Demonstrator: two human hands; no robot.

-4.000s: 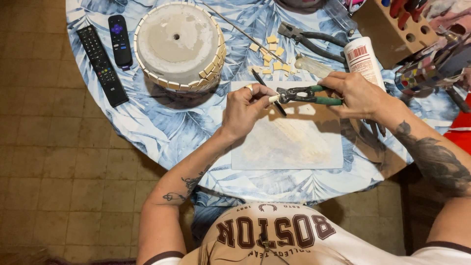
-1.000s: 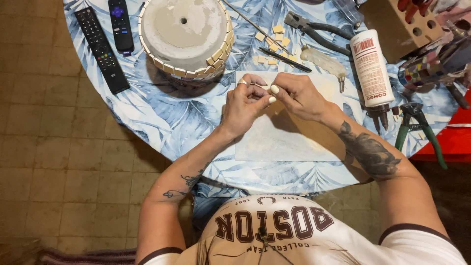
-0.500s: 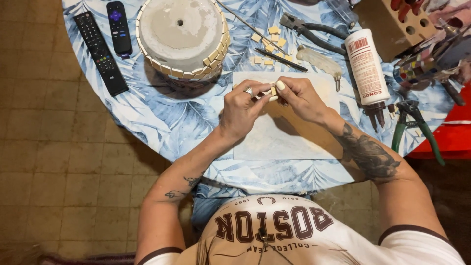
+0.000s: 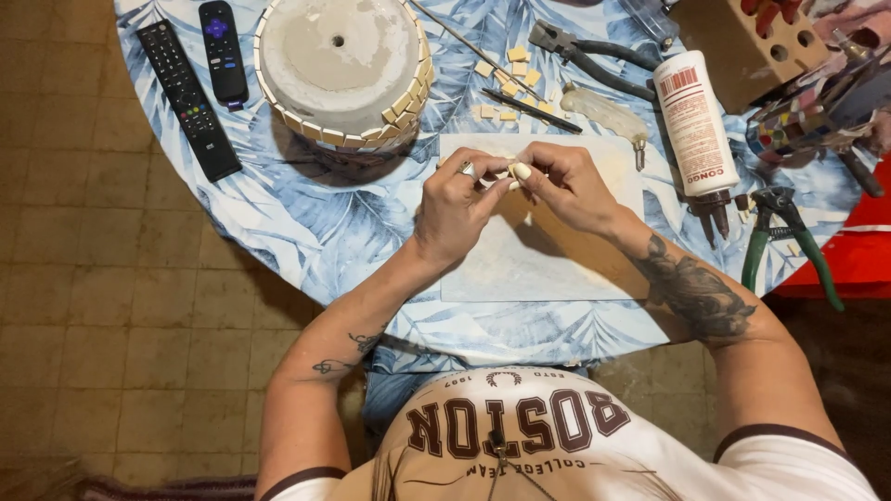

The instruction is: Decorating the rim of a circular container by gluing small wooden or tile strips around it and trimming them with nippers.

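Small pale cream tile piece [image 4: 504, 173], pinched between fingertips of left hand [image 4: 455, 206] and right hand [image 4: 568, 186], mostly hidden, probably squarish, above white board [image 4: 548, 264]

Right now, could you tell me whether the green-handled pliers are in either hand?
No, the green-handled pliers lie on the table's right edge, apart from both hands, which pinch a small tile.

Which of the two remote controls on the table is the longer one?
The left remote control, black with many small buttons, is longer. The shorter remote beside it has a purple pad.
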